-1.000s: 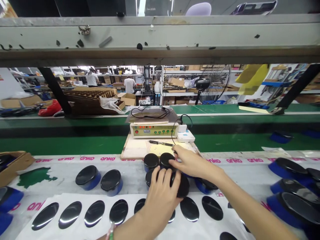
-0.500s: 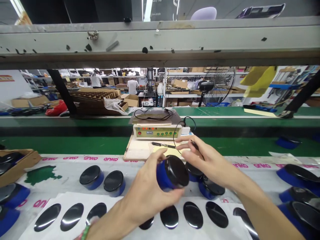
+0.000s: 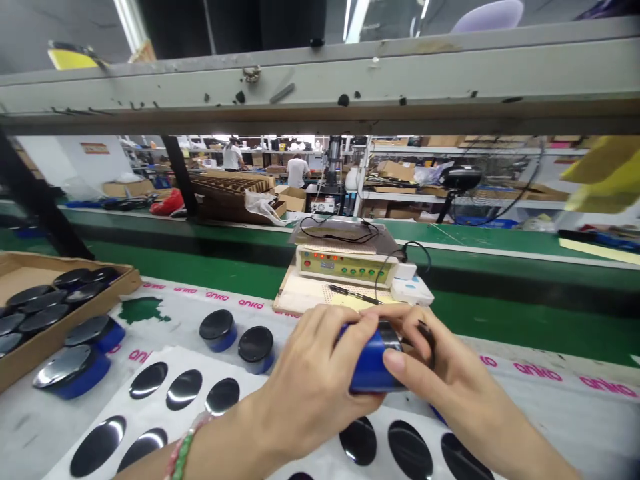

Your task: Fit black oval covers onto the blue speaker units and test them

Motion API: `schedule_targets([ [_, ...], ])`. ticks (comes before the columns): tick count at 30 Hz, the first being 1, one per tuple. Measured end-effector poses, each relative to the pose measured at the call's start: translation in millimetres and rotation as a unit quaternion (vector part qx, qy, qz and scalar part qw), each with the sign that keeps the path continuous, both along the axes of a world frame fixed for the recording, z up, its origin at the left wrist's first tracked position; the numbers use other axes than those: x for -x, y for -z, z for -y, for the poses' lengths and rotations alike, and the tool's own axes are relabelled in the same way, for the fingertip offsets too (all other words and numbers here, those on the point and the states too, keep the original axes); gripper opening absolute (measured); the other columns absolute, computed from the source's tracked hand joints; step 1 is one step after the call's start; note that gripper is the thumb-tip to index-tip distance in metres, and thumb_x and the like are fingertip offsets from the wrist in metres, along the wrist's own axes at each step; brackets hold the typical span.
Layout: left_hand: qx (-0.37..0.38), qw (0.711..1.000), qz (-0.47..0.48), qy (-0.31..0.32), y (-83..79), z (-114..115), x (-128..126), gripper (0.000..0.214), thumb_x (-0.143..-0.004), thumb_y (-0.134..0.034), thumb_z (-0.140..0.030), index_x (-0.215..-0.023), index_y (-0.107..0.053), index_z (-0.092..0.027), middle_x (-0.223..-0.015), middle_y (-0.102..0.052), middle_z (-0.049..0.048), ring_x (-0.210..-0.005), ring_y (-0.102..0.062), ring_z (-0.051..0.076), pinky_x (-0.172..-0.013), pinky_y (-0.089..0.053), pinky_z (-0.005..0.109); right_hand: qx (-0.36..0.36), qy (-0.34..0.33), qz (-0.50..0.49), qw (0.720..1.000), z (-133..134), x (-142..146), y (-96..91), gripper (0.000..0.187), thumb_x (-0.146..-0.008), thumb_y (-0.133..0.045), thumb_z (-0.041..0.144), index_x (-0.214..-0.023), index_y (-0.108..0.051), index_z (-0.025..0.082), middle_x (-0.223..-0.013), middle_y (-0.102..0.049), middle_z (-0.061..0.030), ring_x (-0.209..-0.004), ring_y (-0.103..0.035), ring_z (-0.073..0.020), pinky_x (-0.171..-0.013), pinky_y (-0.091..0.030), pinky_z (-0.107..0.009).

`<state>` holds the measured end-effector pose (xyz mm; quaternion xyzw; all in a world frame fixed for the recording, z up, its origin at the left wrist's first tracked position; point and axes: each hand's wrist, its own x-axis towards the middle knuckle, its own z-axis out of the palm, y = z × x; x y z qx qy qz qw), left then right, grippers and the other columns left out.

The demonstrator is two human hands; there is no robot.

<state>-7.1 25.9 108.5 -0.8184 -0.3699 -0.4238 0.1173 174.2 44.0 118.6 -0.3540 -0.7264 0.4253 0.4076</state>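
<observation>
My left hand is wrapped round a blue round part with a glossy black top, turned on its side with the black end facing right. At that black end, the thumb and fingers of my right hand touch the rim. A small dark piece sits among the right fingers; its kind is too hidden to name. Beneath the hands lies a white sheet with glossy black oval pieces. Two similar blue and black parts stand left of my hands.
A cardboard box of black-topped parts stands at left, with more blue parts beside it. Behind my hands are a control box with lit indicators and a pen. A shelf beam crosses overhead. Two people work far back.
My view has swung left. The blue part has been turned so its black end faces right, and my right hand has come from beside it onto that end.
</observation>
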Motion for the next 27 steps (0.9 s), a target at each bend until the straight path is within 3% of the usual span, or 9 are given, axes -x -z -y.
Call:
schedule_targets([
  [4,0.009,1.0,-0.022,0.004,5.4,2.5,3.1,0.06,-0.069,-0.068,-0.017,-0.123,-0.044,-0.011,-0.109,-0.058,0.0112,-0.098,-0.056,0.026,-0.085,-0.052,0.038,-0.037,0.02,0.034,0.999,-1.8,6.3,14.2,0.034,-0.091,-0.053,0.04,-0.074,-0.028,0.025,-0.095,-0.05,-0.0002,-0.094,-0.05,-0.0184,-0.069,-0.048,-0.027],
  [7,0.099,0.995,-0.012,-0.014,3.4,-6.1,20.2,0.061,-0.068,-0.068,-0.021,-0.123,-0.042,-0.018,-0.118,-0.055,0.0072,-0.109,-0.054,0.023,-0.095,-0.047,0.034,-0.112,0.056,0.106,0.986,-3.3,7.5,15.1,0.026,-0.089,-0.054,0.04,-0.078,-0.037,0.024,-0.099,-0.052,-0.0023,-0.09,-0.054,-0.0191,-0.069,-0.048,-0.029],
  [9,0.167,0.983,0.022,-0.072,2.3,-21.1,44.3,0.062,-0.07,-0.067,-0.026,-0.126,-0.039,-0.022,-0.121,-0.052,0.0056,-0.113,-0.053,0.022,-0.1,-0.044,0.033,-0.16,0.113,0.129,0.972,-3.6,2.9,6.5,0.022,-0.089,-0.053,0.042,-0.082,-0.043,0.024,-0.099,-0.053,-0.0033,-0.08,-0.055,-0.0173,-0.065,-0.047,-0.029],
  [12,0.238,0.95,0.063,-0.191,9.9,-51.9,94.5,0.055,-0.076,-0.064,-0.029,-0.126,-0.042,-0.018,-0.12,-0.05,0.0097,-0.11,-0.055,0.025,-0.098,-0.044,0.041,-0.171,0.188,0.13,0.958,-6.4,-10.3,-10.1,0.023,-0.088,-0.05,0.048,-0.088,-0.049,0.025,-0.087,-0.054,-0.0018,-0.06,-0.05,-0.0135,-0.049,-0.043,-0.025],
  [15,0.337,0.908,0.05,-0.244,27.0,-73.2,141.7,0.039,-0.082,-0.065,-0.034,-0.113,-0.054,-0.014,-0.109,-0.059,0.0085,-0.1,-0.059,0.024,-0.089,-0.048,0.044,-0.18,0.211,0.154,0.948,-19.3,-21.3,-10.5,0.025,-0.088,-0.049,0.049,-0.096,-0.049,0.025,-0.083,-0.053,-0.0019,-0.067,-0.055,-0.0169,-0.057,-0.047,-0.029],
  [18,0.426,0.876,0.011,-0.225,39.2,-73.4,169.0,0.031,-0.088,-0.059,-0.038,-0.11,-0.058,-0.015,-0.104,-0.064,0.0059,-0.091,-0.063,0.02,-0.083,-0.051,0.041,-0.194,0.176,0.256,0.931,-42.5,-21.7,10.7,0.025,-0.086,-0.05,0.041,-0.101,-0.046,0.021,-0.089,-0.055,-0.0058,-0.077,-0.056,-0.0217,-0.068,-0.046,-0.035],
  [22,0.475,0.86,-0.02,-0.185,37.8,-63.3,180.1,0.048,-0.082,-0.062,-0.051,-0.115,-0.058,-0.015,-0.104,-0.067,0.0071,-0.088,-0.065,0.021,-0.08,-0.051,0.039,-0.156,0.092,0.33,0.927,-71.0,-7.9,44.5,0.02,-0.077,-0.061,0.035,-0.08,-0.047,0.022,-0.079,-0.056,-0.0043,-0.066,-0.053,-0.0189,-0.06,-0.042,-0.032],
  [24,0.481,0.858,-0.025,-0.179,33.6,-63.1,179.7,0.051,-0.079,-0.059,-0.058,-0.11,-0.062,-0.017,-0.1,-0.07,0.0075,-0.086,-0.066,0.024,-0.078,-0.051,0.039,-0.136,0.069,0.343,0.927,-79.2,-0.2,52.9,0.023,-0.076,-0.065,0.036,-0.075,-0.047,0.021,-0.075,-0.056,-0.0015,-0.063,-0.052,-0.0158,-0.058,-0.041,-0.029],
  [27,0.433,0.883,-0.012,-0.179,26.1,-63.1,166.9,0.048,-0.085,-0.048,-0.055,-0.111,-0.061,-0.016,-0.112,-0.066,0.0119,-0.107,-0.06,0.031,-0.094,-0.044,0.046,-0.117,0.068,0.347,0.928,-81.9,5.5,49.5,0.024,-0.073,-0.068,0.032,-0.071,-0.047,0.02,-0.065,-0.051,0.0033,-0.056,-0.046,-0.0122,-0.055,-0.037,-0.026],
])
